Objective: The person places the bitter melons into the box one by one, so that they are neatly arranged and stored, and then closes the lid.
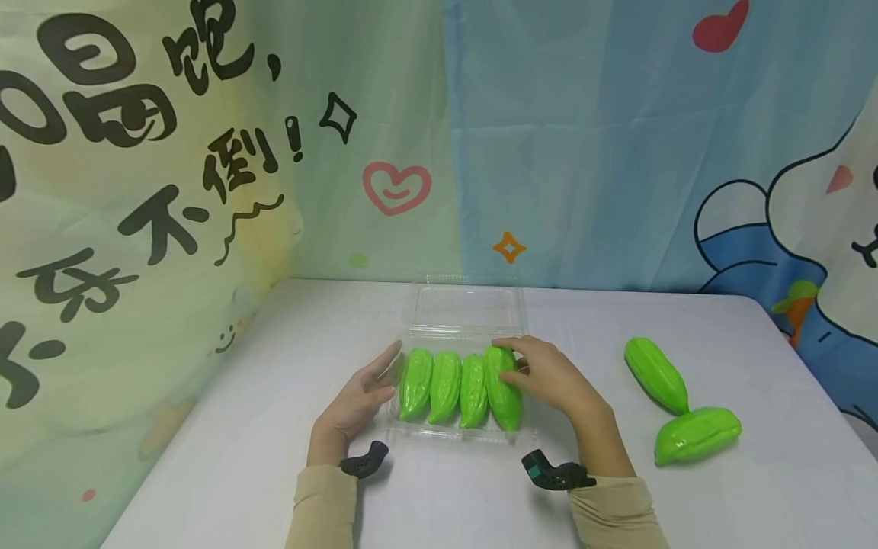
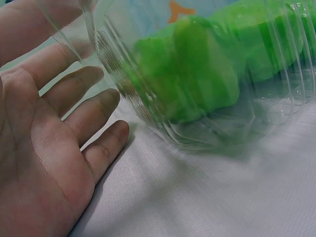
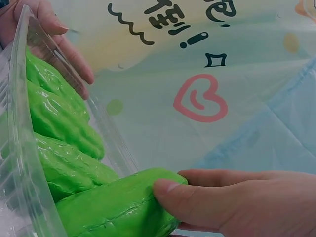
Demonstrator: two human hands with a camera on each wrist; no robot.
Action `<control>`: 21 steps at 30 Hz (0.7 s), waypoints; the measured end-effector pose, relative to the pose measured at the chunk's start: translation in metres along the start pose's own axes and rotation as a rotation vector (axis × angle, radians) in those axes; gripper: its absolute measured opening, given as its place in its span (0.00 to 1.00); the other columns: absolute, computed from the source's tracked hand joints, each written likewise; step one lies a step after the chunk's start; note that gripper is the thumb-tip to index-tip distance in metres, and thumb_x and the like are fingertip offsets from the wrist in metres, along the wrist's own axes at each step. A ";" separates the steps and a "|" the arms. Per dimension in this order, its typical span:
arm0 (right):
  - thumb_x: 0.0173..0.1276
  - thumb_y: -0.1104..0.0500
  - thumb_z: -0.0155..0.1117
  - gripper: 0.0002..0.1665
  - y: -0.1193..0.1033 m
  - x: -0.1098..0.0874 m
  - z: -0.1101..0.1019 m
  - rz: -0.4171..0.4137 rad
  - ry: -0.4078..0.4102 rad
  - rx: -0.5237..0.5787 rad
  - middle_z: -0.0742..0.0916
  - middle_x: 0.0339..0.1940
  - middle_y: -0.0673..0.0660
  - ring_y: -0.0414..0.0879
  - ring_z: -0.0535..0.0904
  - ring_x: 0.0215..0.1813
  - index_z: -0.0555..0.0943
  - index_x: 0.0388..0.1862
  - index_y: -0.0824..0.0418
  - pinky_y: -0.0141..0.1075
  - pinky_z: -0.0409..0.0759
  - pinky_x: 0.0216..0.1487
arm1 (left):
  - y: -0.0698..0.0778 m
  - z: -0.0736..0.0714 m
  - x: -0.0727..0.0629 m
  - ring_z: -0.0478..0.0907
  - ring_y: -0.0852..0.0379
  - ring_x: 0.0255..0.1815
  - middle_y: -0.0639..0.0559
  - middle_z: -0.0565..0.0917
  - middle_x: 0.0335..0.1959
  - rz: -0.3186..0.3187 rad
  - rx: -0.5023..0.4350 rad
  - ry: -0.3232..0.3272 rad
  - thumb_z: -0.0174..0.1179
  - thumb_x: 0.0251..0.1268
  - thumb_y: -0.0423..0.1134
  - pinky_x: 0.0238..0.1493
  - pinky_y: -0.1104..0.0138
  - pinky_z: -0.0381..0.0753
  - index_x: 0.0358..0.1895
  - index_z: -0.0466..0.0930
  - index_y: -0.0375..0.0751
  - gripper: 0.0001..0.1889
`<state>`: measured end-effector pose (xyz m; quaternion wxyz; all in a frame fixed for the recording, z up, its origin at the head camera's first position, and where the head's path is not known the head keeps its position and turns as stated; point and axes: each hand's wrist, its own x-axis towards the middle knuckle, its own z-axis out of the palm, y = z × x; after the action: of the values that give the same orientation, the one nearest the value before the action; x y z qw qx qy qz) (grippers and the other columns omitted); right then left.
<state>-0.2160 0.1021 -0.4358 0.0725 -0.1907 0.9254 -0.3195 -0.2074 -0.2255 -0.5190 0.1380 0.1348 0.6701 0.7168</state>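
Note:
A clear plastic clamshell box [image 1: 439,433] sits on the table, its hinged lid [image 1: 469,309] laid back. Three glossy green gourd-like pieces [image 1: 414,385] lie side by side in it. A fourth green piece [image 1: 504,389], at the box's right end, is pinched between thumb and fingers of my right hand [image 1: 549,374]; the right wrist view shows the thumb on its end [image 3: 123,205] and it leaning against its neighbour. My left hand [image 1: 357,400] is at the box's left side, its fingers fairly straight along the outer wall [image 2: 123,89].
Two more green gourd-like pieces, one farther back [image 1: 656,375] and one nearer [image 1: 698,436], lie on the white table [image 1: 754,503] to the right of the box. A printed cloth backdrop [image 1: 583,152] hangs behind and along the left.

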 end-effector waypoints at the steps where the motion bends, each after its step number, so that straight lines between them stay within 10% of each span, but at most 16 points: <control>1: 0.64 0.57 0.65 0.31 0.000 0.000 0.000 0.003 0.003 0.000 0.77 0.65 0.59 0.56 0.80 0.55 0.71 0.67 0.53 0.48 0.81 0.52 | 0.000 0.000 0.000 0.45 0.50 0.78 0.61 0.50 0.77 0.002 -0.001 0.000 0.66 0.57 0.39 0.77 0.52 0.40 0.74 0.55 0.58 0.42; 21: 0.63 0.60 0.65 0.25 0.001 0.002 0.001 0.004 0.089 -0.010 0.81 0.58 0.61 0.57 0.81 0.55 0.77 0.59 0.64 0.42 0.83 0.52 | -0.001 -0.002 0.001 0.43 0.47 0.78 0.57 0.47 0.78 0.020 -0.019 -0.031 0.64 0.58 0.36 0.76 0.52 0.38 0.75 0.52 0.52 0.42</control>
<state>-0.2183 0.1012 -0.4378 0.0311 -0.1749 0.9297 -0.3227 -0.2086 -0.2267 -0.5203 0.1423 0.1513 0.6596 0.7224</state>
